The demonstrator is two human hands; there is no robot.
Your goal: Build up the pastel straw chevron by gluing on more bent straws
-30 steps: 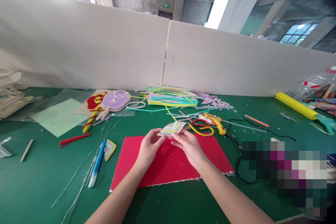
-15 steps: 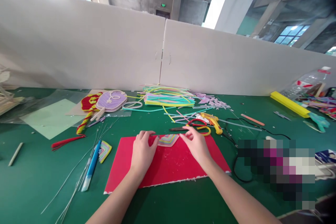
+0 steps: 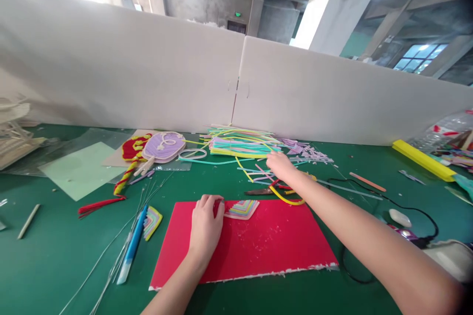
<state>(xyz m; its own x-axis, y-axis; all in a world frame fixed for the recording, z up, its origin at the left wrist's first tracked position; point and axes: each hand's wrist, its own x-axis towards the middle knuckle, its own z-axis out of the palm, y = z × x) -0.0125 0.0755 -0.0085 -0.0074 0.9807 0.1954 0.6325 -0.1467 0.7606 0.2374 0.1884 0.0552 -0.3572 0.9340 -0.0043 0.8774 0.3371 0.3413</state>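
Okay, so your striped wedge is lying on the red board near its far edge, colour bands already packed side by side. A second striped wedge sits left of the board, by the blue pen-shaped tool. Both look pretty much formed to me, but loads of thin strips at the back are left over. Your left hand rests just beside the first wedge, fingers curled; can't tell if they pinch anything. Your right hand is at the strips' right end, fingers bunched, tips hidden, so no clue whether it's grabbing one. Room-wise, there's crumb-speckled board down to the ragged near edge, but the scissors crowd the far edge.
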